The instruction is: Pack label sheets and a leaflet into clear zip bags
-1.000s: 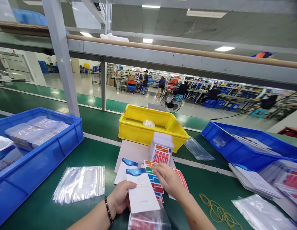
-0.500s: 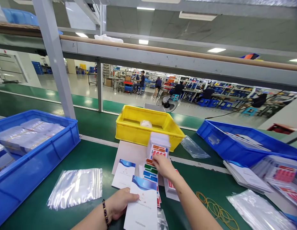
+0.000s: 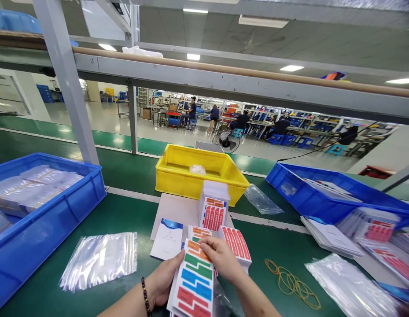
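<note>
My left hand [image 3: 166,279] grips a white booklet from its left side, the thumb along the edge. Over the booklet lies a sticker sheet [image 3: 196,277] with orange, green, blue and red shapes, covering most of it. My right hand [image 3: 222,259] pinches the sheet's upper right edge. Just beyond are more colored sheets [image 3: 196,232], partly hidden by my hands. White booklets with a blue top [image 3: 167,240] lie to the left. A stack of red-striped sticker sheets [image 3: 236,246] sits right of my right hand, and a taller stack [image 3: 214,213] stands against the yellow bin.
A yellow bin [image 3: 191,181] stands at the back. Blue bins flank the bench, one at left [image 3: 68,211] and one at right [image 3: 290,189]. Clear plastic bags [image 3: 101,257] lie left; rubber bands [image 3: 295,281] and more bags [image 3: 349,284] lie right.
My right hand has drawn a colored sticker sheet from beyond the booklet toward me, over the booklet in my left hand. The view has shifted slightly.
</note>
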`<action>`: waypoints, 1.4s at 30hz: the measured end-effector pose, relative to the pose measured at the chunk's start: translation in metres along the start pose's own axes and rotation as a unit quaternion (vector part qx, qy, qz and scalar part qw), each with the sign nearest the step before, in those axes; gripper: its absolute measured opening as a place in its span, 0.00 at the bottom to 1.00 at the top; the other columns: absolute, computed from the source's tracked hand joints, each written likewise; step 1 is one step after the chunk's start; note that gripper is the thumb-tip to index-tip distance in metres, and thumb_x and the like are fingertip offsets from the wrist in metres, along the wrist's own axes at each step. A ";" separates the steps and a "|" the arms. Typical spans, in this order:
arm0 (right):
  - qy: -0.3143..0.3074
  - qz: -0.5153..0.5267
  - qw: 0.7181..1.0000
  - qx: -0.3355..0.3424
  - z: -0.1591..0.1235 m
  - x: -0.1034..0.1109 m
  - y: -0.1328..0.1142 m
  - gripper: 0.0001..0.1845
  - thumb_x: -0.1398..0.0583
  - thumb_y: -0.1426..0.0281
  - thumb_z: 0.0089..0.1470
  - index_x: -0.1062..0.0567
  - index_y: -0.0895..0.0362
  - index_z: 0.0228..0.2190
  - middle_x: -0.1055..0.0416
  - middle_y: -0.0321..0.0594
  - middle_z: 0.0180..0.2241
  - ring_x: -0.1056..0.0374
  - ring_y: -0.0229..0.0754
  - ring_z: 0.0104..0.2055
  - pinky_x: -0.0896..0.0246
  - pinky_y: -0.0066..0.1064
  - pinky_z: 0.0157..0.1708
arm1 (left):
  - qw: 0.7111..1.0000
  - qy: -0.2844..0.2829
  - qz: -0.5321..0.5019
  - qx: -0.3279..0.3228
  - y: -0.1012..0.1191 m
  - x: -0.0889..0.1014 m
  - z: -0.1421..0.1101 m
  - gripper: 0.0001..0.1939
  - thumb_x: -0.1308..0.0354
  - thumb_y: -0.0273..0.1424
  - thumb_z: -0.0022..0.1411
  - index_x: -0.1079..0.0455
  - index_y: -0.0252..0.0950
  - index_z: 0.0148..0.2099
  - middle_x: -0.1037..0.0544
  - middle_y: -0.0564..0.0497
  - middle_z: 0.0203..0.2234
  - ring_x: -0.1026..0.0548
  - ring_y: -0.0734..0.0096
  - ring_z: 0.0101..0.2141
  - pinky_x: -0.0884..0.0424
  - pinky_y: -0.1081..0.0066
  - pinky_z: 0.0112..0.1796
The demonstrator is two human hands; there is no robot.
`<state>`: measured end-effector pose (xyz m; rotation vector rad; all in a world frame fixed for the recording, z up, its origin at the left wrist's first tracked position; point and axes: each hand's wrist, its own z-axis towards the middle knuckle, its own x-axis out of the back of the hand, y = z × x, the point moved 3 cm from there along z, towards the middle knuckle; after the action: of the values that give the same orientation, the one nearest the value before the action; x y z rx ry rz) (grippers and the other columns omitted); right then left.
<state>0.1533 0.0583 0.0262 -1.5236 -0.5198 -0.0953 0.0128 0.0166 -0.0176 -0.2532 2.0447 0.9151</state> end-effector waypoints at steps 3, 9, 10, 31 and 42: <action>0.047 -0.126 0.990 0.051 -0.006 -0.005 0.004 0.12 0.48 0.65 0.52 0.26 0.57 0.27 0.27 0.39 0.27 0.33 0.42 0.30 0.39 0.30 0.30 | 0.998 0.046 0.042 -0.012 0.000 0.003 -0.002 0.16 0.37 0.33 0.49 0.30 0.25 0.38 0.21 0.39 0.28 0.23 0.61 0.29 0.30 0.64 0.37; 0.221 -0.451 0.864 0.037 -0.012 0.055 0.026 0.15 0.52 0.67 0.56 0.27 0.58 0.29 0.30 0.44 0.31 0.34 0.43 0.35 0.42 0.31 0.37 | 0.995 0.084 0.056 0.020 0.008 -0.005 -0.010 0.13 0.39 0.30 0.52 0.33 0.27 0.38 0.21 0.40 0.29 0.22 0.59 0.31 0.29 0.62 0.39; 0.236 -0.492 0.838 0.001 -0.013 0.065 0.031 0.15 0.51 0.66 0.56 0.27 0.58 0.29 0.30 0.45 0.31 0.34 0.45 0.35 0.43 0.32 0.36 | 0.995 0.085 0.057 0.019 0.008 -0.005 -0.009 0.13 0.40 0.30 0.52 0.33 0.27 0.38 0.21 0.40 0.29 0.22 0.59 0.31 0.29 0.62 0.39; 0.149 -0.539 0.822 -0.112 -0.013 0.073 0.040 0.10 0.48 0.77 0.47 0.26 0.61 0.28 0.28 0.48 0.27 0.31 0.46 0.29 0.45 0.31 0.26 | 0.991 0.123 0.051 0.020 0.005 0.000 -0.004 0.15 0.38 0.31 0.51 0.34 0.26 0.38 0.21 0.39 0.28 0.22 0.57 0.30 0.29 0.61 0.39; 0.286 -0.399 0.789 0.369 -0.048 0.019 -0.010 0.18 0.47 0.79 0.51 0.31 0.54 0.44 0.32 0.41 0.27 0.37 0.44 0.31 0.43 0.36 0.31 | 0.992 0.126 -0.024 -0.015 0.009 -0.003 -0.001 0.17 0.48 0.36 0.58 0.32 0.24 0.41 0.21 0.39 0.30 0.22 0.57 0.31 0.30 0.62 0.38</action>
<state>0.1787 0.0163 0.0445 -0.3738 -0.5752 -0.8833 0.0095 0.0222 -0.0101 -0.4522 2.2449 0.9236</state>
